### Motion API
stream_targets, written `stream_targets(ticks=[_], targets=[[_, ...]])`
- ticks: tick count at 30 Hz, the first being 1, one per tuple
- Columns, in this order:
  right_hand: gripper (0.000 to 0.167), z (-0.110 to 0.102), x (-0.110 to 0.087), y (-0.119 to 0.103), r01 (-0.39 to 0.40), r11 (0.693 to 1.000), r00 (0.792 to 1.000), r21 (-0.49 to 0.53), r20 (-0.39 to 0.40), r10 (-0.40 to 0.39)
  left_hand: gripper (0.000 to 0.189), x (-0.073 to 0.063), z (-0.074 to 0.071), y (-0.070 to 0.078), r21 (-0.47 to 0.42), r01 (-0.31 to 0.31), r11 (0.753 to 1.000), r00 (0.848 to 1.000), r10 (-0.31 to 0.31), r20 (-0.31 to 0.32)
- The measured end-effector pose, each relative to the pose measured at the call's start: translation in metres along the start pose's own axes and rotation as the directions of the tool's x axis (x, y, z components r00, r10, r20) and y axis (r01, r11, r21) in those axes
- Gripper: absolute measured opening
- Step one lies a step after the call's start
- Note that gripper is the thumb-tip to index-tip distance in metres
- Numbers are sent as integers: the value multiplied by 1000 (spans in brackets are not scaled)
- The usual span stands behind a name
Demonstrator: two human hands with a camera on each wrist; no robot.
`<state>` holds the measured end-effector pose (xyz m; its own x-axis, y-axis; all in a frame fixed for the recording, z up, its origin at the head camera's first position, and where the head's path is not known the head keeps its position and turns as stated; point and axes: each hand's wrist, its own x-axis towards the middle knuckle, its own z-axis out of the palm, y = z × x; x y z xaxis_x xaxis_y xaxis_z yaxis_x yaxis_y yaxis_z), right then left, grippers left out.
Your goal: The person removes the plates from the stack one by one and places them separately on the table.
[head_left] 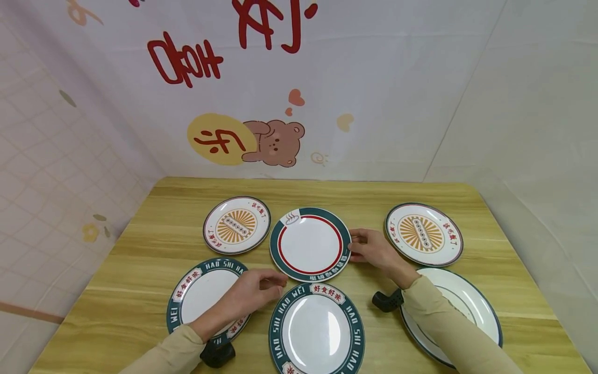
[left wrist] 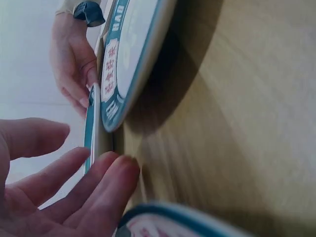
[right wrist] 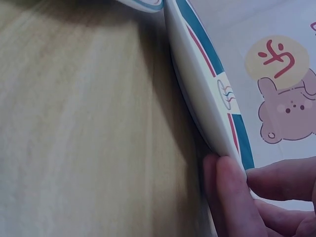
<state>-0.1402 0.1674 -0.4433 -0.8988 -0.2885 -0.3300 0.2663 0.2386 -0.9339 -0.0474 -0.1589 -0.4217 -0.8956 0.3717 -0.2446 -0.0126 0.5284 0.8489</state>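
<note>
At the right edge of a plate with a green rim and red inner ring (head_left: pixel 310 244), my right hand (head_left: pixel 376 249) pinches the rim. The right wrist view shows its thumb (right wrist: pixel 281 183) over the rim and its fingertips under it. My left hand (head_left: pixel 257 291) holds nothing; its relaxed fingers (left wrist: pixel 118 182) hover near that plate's lower left side. Below the left wrist lies a green-rimmed lettered plate (head_left: pixel 205 293), partly hidden by the hand and forearm. A matching lettered plate (head_left: pixel 320 332) sits in front, close to the ringed plate.
Two white plates with orange sunburst prints stand at the back, one on the left (head_left: pixel 236 225) and one on the right (head_left: pixel 423 234). A plain white plate with a thin dark rim (head_left: pixel 476 306) lies under the right forearm. A printed curtain (head_left: pixel 374 78) borders the wooden table (head_left: pixel 121 270).
</note>
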Motion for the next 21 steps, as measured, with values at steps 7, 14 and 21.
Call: stream_targets(ticks=[7,14,21], targets=[[48,0,0,-1,-26,1000,1000,16,-16,26,23,5,-6,0,-52,-47,998,968,33,-248],[47,-4,2,-4,-61,998,996,-12,-67,60,27,12,-19,-1,-128,-80,989,951,37,-306],[47,-11,5,-7,-57,997,995,-42,-85,53,31,17,-32,-2,-197,-100,975,957,40,-286]])
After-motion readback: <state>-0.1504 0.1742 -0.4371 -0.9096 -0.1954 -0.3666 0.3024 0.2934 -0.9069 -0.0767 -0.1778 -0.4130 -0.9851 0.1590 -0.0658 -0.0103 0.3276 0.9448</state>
